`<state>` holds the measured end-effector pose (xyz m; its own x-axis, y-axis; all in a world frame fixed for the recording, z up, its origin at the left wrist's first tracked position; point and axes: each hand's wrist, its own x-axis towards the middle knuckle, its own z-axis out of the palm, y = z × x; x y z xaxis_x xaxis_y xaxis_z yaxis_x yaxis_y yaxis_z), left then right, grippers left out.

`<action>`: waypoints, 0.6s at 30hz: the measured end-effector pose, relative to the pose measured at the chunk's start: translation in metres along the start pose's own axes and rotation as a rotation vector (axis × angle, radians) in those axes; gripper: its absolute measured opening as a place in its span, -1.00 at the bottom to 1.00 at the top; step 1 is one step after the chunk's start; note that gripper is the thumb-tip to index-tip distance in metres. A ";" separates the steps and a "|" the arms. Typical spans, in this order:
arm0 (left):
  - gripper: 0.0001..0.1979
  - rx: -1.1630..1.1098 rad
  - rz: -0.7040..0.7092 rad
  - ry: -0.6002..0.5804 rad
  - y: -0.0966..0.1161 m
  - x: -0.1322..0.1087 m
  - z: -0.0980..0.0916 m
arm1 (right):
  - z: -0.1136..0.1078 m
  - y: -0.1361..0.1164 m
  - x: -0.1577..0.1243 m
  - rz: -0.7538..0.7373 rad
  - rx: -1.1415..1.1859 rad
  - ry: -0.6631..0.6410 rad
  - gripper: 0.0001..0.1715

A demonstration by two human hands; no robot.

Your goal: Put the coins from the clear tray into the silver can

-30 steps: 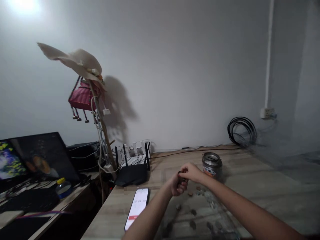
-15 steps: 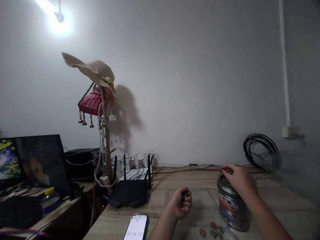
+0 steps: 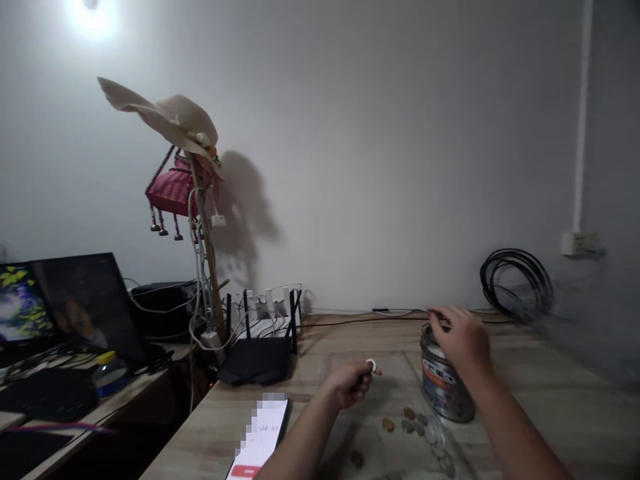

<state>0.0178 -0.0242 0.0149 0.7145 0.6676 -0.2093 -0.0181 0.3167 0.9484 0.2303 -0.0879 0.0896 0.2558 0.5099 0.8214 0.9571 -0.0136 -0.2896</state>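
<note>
My left hand [image 3: 353, 383] is closed above the table's middle, and a pale round coin [image 3: 371, 365] sticks out between its thumb and fingers. Over the open top of a round metal tin [image 3: 447, 387] hangs my right hand [image 3: 463, 337], its fingers bent; whether it pinches anything is too small to tell. The tin stands upright, with an orange and blue label. Several coins [image 3: 409, 425] lie to its left and front on a clear plastic sheet [image 3: 370, 407]. Another dark coin [image 3: 357, 459] lies nearer the front edge.
A phone [image 3: 263, 433] showing a timer lies left of my left forearm. Behind it stand a black router [image 3: 257, 360] and a cable-wrapped stand with a hat [image 3: 183, 120]. Monitors [image 3: 85, 313] are at the left. Coiled black cable [image 3: 517, 283] rests against the wall.
The view has tilted down, showing more coins near the front. My left hand has turned, and a pale coin now shows at its fingertips. My right hand stays over the tin.
</note>
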 end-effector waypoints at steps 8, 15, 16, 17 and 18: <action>-0.74 -0.092 0.118 0.146 0.001 0.002 -0.001 | 0.058 -0.072 -0.052 -0.212 0.307 -0.685 -0.66; -0.68 -0.137 0.170 0.025 0.002 -0.002 0.002 | 0.057 -0.065 -0.047 -0.180 0.289 -0.582 -0.83; -0.67 -0.129 0.188 0.037 0.002 -0.003 0.001 | 0.051 -0.064 -0.044 -0.183 0.262 -0.520 -0.83; -0.66 -0.118 0.197 0.056 0.002 -0.003 0.001 | 0.044 -0.063 -0.040 -0.184 0.227 -0.441 -0.82; -0.65 -0.105 0.194 0.079 0.002 -0.003 0.000 | 0.036 -0.059 -0.035 -0.178 0.182 -0.352 -0.79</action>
<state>0.0152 -0.0257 0.0169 0.6337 0.7721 -0.0477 -0.2254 0.2432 0.9434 0.1598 -0.0738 0.0607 -0.0035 0.7533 0.6576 0.9345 0.2367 -0.2661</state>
